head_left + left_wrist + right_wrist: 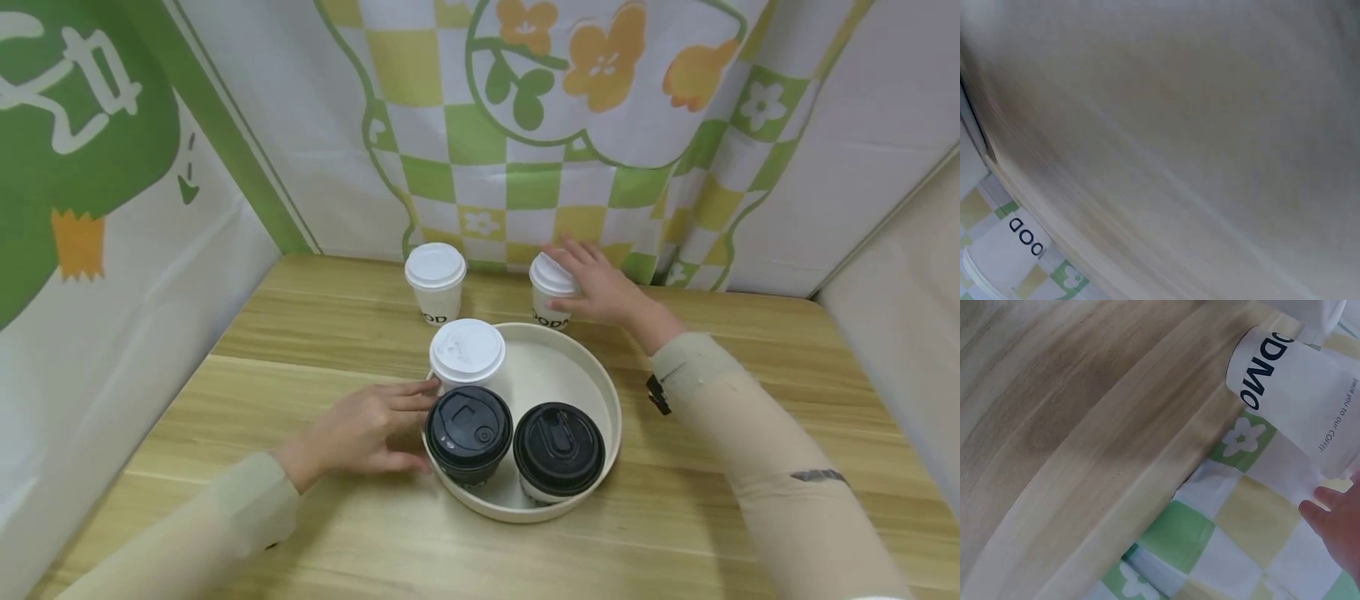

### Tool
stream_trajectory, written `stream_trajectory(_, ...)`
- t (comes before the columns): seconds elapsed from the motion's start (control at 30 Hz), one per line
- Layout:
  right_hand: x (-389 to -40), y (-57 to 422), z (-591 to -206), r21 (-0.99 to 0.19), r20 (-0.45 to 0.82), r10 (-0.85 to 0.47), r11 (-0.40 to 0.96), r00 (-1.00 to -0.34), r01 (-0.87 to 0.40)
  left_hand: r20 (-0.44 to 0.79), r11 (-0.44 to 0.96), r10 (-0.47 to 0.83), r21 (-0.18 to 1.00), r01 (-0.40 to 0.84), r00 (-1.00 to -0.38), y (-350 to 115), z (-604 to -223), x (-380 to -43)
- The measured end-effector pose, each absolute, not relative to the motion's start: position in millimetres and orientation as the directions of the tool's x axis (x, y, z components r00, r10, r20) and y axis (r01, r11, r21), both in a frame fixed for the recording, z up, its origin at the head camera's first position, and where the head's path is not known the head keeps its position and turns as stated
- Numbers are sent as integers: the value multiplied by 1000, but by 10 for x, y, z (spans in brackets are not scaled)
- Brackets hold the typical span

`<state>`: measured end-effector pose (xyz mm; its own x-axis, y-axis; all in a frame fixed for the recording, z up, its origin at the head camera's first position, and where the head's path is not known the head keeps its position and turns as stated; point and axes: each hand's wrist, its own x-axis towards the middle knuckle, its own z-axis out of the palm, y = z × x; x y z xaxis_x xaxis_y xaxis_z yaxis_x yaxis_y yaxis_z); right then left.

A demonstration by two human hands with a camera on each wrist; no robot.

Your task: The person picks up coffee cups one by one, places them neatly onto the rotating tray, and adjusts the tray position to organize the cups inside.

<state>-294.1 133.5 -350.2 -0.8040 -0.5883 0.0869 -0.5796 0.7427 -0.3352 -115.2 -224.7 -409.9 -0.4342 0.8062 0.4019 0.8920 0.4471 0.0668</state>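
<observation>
My right hand (pixel 600 287) is at a white paper coffee cup (pixel 551 292) with a white lid, at the back of the table. Its fingers reach over and behind the lid, and the thumb lies in front of the cup's side. The right wrist view shows extended fingers (pixel 1329 515) close by the lid end of this lettered cup (pixel 1297 394). My left hand (pixel 363 429) lies at the left rim of a round cream tray (pixel 611 392), fingers extended toward it. In the tray stand a white-lidded cup (pixel 468 350) and two black-lidded cups, one left (pixel 468 429) and one right (pixel 558 450).
Another white-lidded cup (pixel 437 283) stands at the back left of the wooden table (pixel 322 333). A checked, flowered cloth (pixel 517 167) hangs right behind the table's back edge. Pale fabric walls (pixel 150 275) close in both sides.
</observation>
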Motion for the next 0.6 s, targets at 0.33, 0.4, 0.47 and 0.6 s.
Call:
stream_trajectory(0.33, -2981, 1291, -3559, -313, 102, -623, 720, -776, -619, 400, 424, 814, 87, 902, -421, -2176, -4118, -1119)
stream_trajectory(0.4, -2979, 1285, -3557, -315, 117, -623, 715, -774, -624, 399, 424, 813, 93, 901, -424, -2183, -4123, -1128)
stream_trajectory(0.47, -2977, 1286, -3561, -314, 137, -622, 711, -771, -629, 398, 427, 811, 99, 899, -429, -2193, -4120, -1138)
stream_trajectory(0.6, -2967, 1311, -3584, -307, 178, -624, 699, -761, -645, 384, 439, 808, 113, 891, -447, -2220, -4111, -1145)
